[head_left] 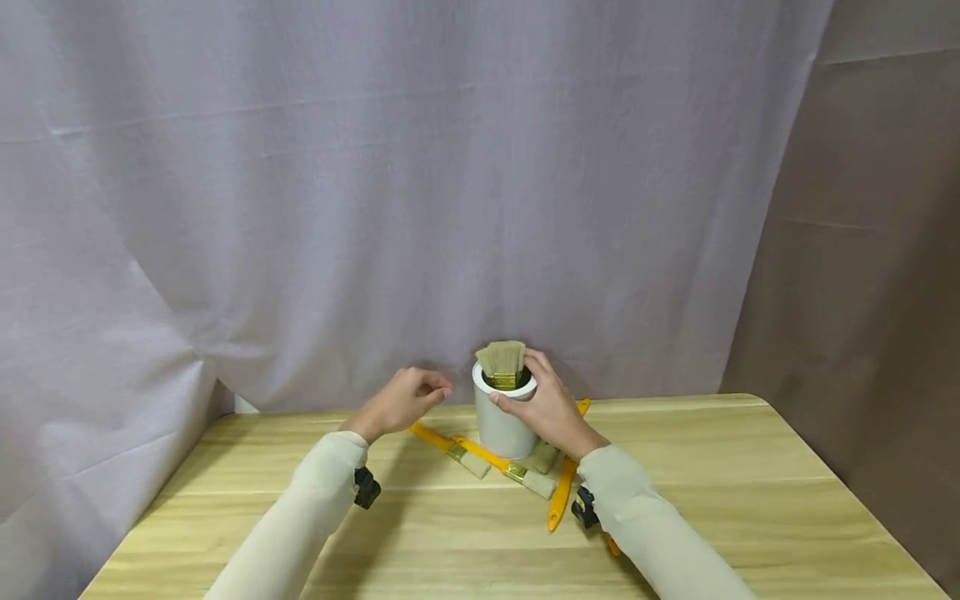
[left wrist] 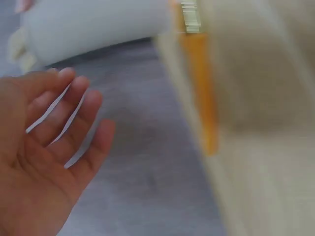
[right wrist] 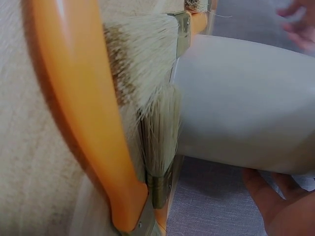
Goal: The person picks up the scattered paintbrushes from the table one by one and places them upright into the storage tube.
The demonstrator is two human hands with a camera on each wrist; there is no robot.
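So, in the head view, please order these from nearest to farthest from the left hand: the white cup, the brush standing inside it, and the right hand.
1. White cup, just right of the left hand.
2. Brush in the cup, bristles up, too close to the cup to rank firmly.
3. Right hand, on the cup's far side.

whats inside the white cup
One brush stands bristles up in the cup, its brass ferrule at the rim. Its handle and the cup's bottom are hidden by the wall.

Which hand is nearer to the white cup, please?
Right. The right hand grips the cup at its rim; the left hand hovers apart, to its left.
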